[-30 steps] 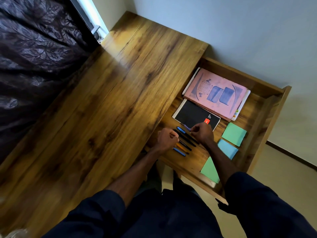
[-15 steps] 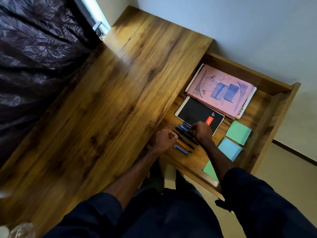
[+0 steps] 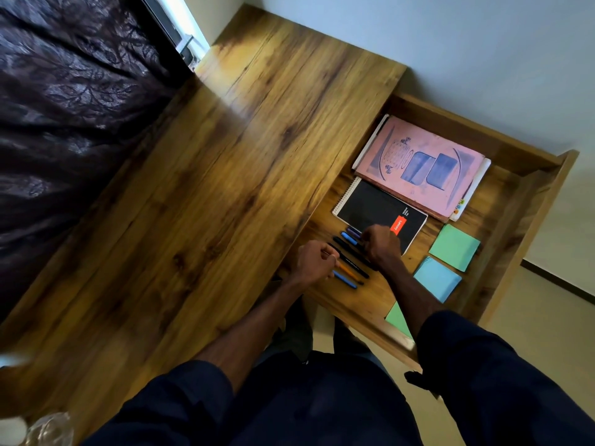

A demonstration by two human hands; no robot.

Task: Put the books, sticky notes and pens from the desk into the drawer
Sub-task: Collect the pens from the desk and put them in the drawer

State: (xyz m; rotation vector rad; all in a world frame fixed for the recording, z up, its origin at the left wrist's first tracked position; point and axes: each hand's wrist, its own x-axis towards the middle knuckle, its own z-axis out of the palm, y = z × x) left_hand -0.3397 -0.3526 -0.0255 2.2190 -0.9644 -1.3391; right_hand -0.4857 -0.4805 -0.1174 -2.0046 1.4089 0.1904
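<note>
Right hand (image 3: 381,244) now slightly farther along pens (image 3: 351,268), toward black notebook (image 3: 373,209).

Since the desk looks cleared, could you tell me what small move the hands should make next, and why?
Probably let go and lift both hands out of the drawer: the pens already lie in a row beside the books and sticky notes.

Drawer (image 3: 528,201) open right of counter (image 3: 225,188). Inside: books (image 3: 418,165) at back, pens (image 3: 351,265) in front, notes (image 3: 454,247) to right.
</note>
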